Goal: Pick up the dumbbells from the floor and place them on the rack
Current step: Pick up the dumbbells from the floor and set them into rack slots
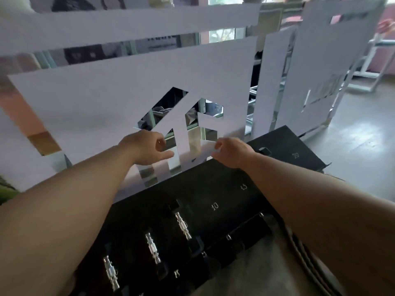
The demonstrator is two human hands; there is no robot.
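Note:
A black dumbbell rack (224, 189) fills the lower middle, its top tier printed with the numbers 10, 15 and 20. Three black dumbbells with chrome handles lie on the left of that tier; the nearest the middle is a dumbbell (182, 225), then one (152, 247) and one (111, 272). My left hand (147, 147) and my right hand (233, 151) are stretched out above the back of the rack, in front of a mirrored wall panel. Both hands hold nothing, fingers loosely curled and apart. No dumbbell on the floor is in view.
A mirror wall (106, 107) with white frosted film stands right behind the rack. A second rack section (295, 150) continues to the right. Grey floor (359, 146) opens on the right, with a white frame (376, 67) farther back. A lower rack tier (235, 238) runs beneath.

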